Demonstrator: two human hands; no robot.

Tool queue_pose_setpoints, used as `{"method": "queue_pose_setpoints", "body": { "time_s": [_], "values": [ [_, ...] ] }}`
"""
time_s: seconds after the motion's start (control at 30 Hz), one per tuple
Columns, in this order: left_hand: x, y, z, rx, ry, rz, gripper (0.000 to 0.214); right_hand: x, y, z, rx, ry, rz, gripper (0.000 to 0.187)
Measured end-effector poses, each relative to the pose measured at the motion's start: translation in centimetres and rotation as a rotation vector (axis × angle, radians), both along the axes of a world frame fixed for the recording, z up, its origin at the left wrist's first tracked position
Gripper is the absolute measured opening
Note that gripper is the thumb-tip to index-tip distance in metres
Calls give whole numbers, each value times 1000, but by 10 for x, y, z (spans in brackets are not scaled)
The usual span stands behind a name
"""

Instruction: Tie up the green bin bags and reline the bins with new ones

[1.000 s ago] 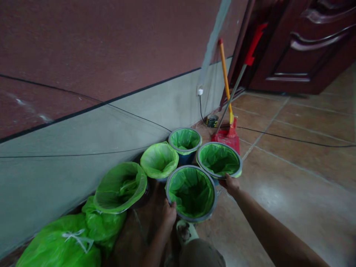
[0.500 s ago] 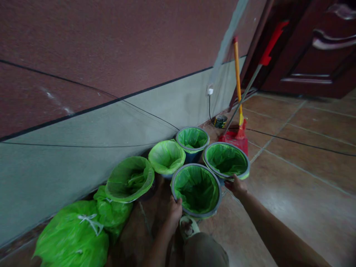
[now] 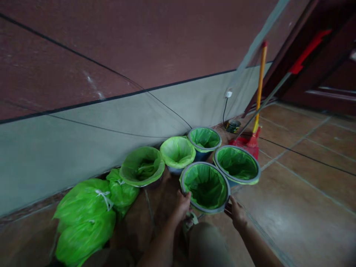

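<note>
The nearest trash bin [image 3: 205,210] has a grey rim ring and a green liner bag spread inside it. At the left of its rim, my left hand [image 3: 181,207] is closed on the edge. My right hand [image 3: 237,214] holds the right side of the same bin, thumb up by the rim and fingers partly hidden against the side. Just behind it stands another lined bin [image 3: 258,174] with a grey ring, untouched. Farther back by the wall is a third ringed bin [image 3: 204,150].
Along the wall stand a bin with a pale green liner [image 3: 178,155] and a wider lined bin [image 3: 142,167]. Tied green garbage bags [image 3: 86,218] lie at left. A red dustpan [image 3: 247,146], a yellow-handled broom [image 3: 261,85], a small can [image 3: 233,126] and a floor cable [image 3: 300,151] are at right.
My right hand has left the rim of the right-hand bin and come to the right side of the nearest bin. My left hand stays at its rim. The view has swung left.
</note>
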State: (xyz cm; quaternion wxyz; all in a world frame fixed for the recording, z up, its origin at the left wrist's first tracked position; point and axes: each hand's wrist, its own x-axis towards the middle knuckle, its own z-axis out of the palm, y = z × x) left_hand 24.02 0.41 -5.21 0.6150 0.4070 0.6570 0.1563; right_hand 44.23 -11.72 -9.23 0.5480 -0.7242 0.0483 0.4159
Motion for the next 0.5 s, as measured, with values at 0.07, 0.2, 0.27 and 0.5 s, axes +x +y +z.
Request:
{"method": "queue_pose_setpoints", "body": {
  "time_s": [0.07,0.2,0.27,0.5],
  "values": [
    [-9,2,12,-31,43,14,81,-3,-5,1,-26,-48,-41,40],
    [-46,1,51,-22,-30,18,63,0,-20,2,-51,-156,-143,33],
    [-77,-5,79,18,-145,40,43,5,-25,6,-37,-203,-192,30],
    [-247,-40,166,339,-392,452,42,-42,42,73,135,-449,-22,25]
  ]
}}
